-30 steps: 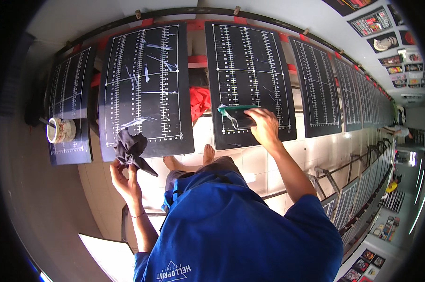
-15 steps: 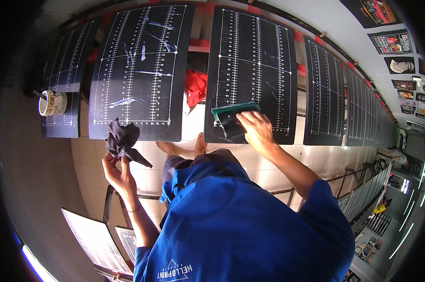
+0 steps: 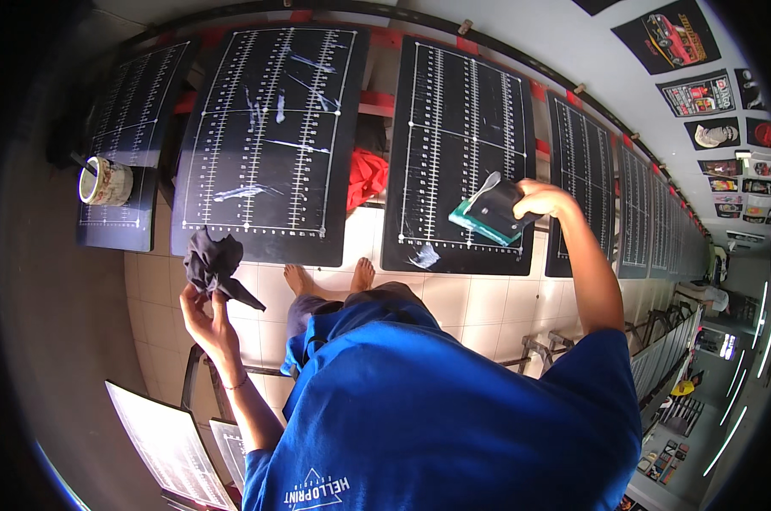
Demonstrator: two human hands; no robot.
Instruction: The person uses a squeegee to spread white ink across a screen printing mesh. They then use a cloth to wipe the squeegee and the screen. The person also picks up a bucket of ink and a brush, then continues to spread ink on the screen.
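In my right hand [image 3: 543,200] is a squeegee with a black handle and a green blade [image 3: 485,226]. It is tilted over the near right part of a black printing board [image 3: 454,183] with white ruled lines. A pale smear clings to its upper corner; whether the blade touches the board I cannot tell. White paste [image 3: 424,255] lies at that board's near left edge. My left hand [image 3: 207,311] pinches a crumpled dark cloth [image 3: 212,262] at the near edge of the board to the left [image 3: 258,217], which bears several white streaks.
A patterned tub [image 3: 106,183] with a handle sticking out stands on a small dark board at far left. Red cloth [image 3: 368,175] hangs between the two middle boards. More ruled boards [image 3: 580,187] run off to the right. Behind me is a tilted pale board [image 3: 160,434].
My right hand has moved right and turned the squeegee, so the blade now points toward me. A white patch shows at the board's near left edge. My left hand still holds the cloth.
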